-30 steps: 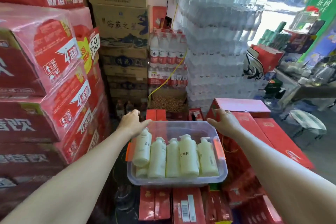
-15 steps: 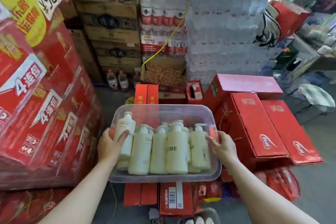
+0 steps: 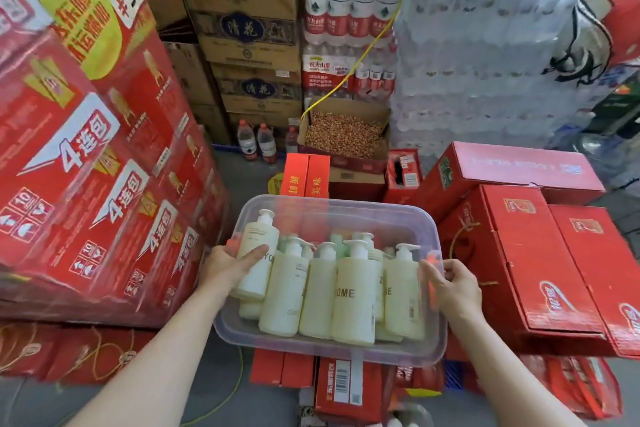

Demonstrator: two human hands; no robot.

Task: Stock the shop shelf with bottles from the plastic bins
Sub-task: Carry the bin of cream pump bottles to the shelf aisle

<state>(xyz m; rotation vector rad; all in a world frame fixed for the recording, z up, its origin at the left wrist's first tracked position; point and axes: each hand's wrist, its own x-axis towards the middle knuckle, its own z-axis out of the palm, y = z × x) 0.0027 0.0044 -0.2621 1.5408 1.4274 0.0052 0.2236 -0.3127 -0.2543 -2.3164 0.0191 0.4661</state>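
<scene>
At the bottom of the frame two bare forearms reached up to a clear plastic bin [image 3: 325,352] held at the centre. The left hand [image 3: 230,265] gripped the bin's left rim by an orange latch, its thumb laid across one bottle inside. The right hand [image 3: 453,288] had its fingers curled over the right rim at the other orange latch.

The cream pump bottles [image 3: 353,302] lay packed side by side in the bin's near half, pumps pointing to the far wall. The far half of the bin held no bottles.

Under the near edge of the bin sat low red cartons [image 3: 332,388], with grey floor [image 3: 31,402] showing at lower left. The bin's left edge stood near a tall stack of red shrink-wrapped cases [image 3: 86,184] that filled the left of the frame. Its right edge was just beside slanted red gift boxes [image 3: 540,270]. Between the stack and the bin a narrow strip of floor ran up the frame.

Beyond the far rim stood two upright orange-red boxes [image 3: 306,180], then an open carton of brown nuts [image 3: 346,135]. Two loose water bottles [image 3: 256,146] stood on the floor to its left. Brown cardboard boxes [image 3: 249,45], packs of red-labelled water [image 3: 346,10] and a wall of wrapped clear bottles [image 3: 485,45] closed off the top of the frame.
</scene>
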